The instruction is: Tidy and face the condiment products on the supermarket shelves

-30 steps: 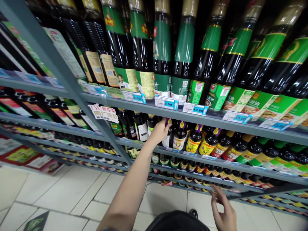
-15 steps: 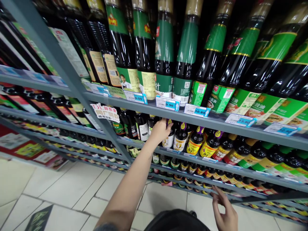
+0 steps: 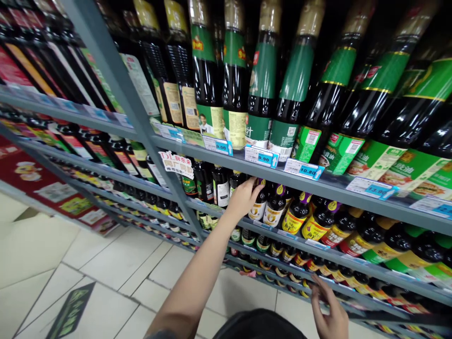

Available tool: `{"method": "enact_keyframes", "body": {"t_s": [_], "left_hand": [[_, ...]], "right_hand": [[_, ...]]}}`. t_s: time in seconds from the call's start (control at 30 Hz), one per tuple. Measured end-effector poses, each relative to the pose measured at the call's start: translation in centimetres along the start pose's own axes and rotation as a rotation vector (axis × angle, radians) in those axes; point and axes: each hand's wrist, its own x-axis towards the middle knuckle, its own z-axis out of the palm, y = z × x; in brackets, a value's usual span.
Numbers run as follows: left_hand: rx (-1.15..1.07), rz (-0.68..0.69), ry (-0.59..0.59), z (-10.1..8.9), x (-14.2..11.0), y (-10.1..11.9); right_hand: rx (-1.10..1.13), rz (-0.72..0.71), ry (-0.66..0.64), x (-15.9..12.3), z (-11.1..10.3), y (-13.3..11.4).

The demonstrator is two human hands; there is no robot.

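My left hand (image 3: 243, 197) reaches up to the second shelf, its fingers curled round the neck of a small dark sauce bottle (image 3: 259, 211) with a purple cap. More purple-capped bottles with yellow labels (image 3: 295, 217) stand in a row to its right. My right hand (image 3: 328, 313) is low at the bottom right with its fingers spread. Its fingertips rest against the front edge of a lower shelf (image 3: 356, 301) lined with small bottles.
Tall dark bottles with green labels (image 3: 296, 84) fill the top shelf, with price tags (image 3: 303, 168) along its grey rail. A slanted grey upright (image 3: 141, 127) crosses the racks. Red posters (image 3: 31, 174) sit low on the left. Pale floor tiles (image 3: 106, 273) lie below.
The view has swung left, so the shelves sit further right in the picture. My left hand stays on the purple-capped bottle and my right hand stays by the lower shelf.
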Motion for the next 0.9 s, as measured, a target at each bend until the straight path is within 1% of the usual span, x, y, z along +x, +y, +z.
{"method": "enact_keyframes", "body": {"t_s": [0.07, 0.13, 0.17, 0.2, 0.27, 0.37, 0.43, 0.5, 0.57, 0.63, 0.73, 0.8, 0.87, 0.9], "left_hand": [[-0.118, 0.076, 0.172, -1.1, -0.6, -1.2], [-0.182, 0.078, 0.345, -2.3, -0.9, -2.5], [-0.207, 0.062, 0.392, -2.8, -0.8, -3.2], [-0.228, 0.046, 0.403, -3.1, -0.6, -3.8], [-0.219, 0.031, 0.344, -3.5, 0.1, -5.1], [-0.075, 0.022, 0.198, -3.5, 1.2, -6.6], [-0.031, -0.005, 0.104, -3.6, 1.8, -7.2], [-0.051, -0.055, 0.054, -3.9, 2.1, -7.3], [-0.045, -0.114, 0.052, -4.2, 2.2, -7.0], [0.030, -0.162, 0.070, -4.3, 2.2, -6.3], [0.198, -0.198, 0.113, -4.2, 2.0, -5.0], [0.251, -0.206, 0.125, -4.2, 1.8, -4.5], [0.207, -0.182, 0.114, -4.5, 1.6, -4.7], [0.152, -0.147, 0.109, -4.8, 1.4, -5.0]], "right_hand": [[-0.028, -0.027, 0.012, 0.4, 0.1, -0.3], [-0.037, -0.038, 0.021, 0.7, 0.3, -0.7], [-0.030, -0.038, 0.020, 0.7, 0.5, -1.0], [-0.014, -0.033, 0.014, 0.6, 0.7, -1.3], [0.040, 0.005, -0.008, 0.2, 1.1, -2.0], [0.113, 0.119, -0.015, -1.0, 1.9, -3.1], [0.143, 0.165, -0.008, -2.0, 2.4, -4.0], [0.175, 0.222, 0.017, -2.8, 2.8, -5.1], [0.201, 0.320, 0.070, -3.5, 3.2, -6.3], [0.214, 0.395, 0.116, -4.0, 3.4, -7.6], [0.234, 0.423, 0.132, -4.4, 3.7, -9.0], [0.256, 0.430, 0.113, -4.7, 3.9, -9.6], [0.265, 0.437, 0.085, -4.9, 4.0, -10.1], [0.268, 0.437, 0.077, -5.1, 4.1, -10.3]]}}
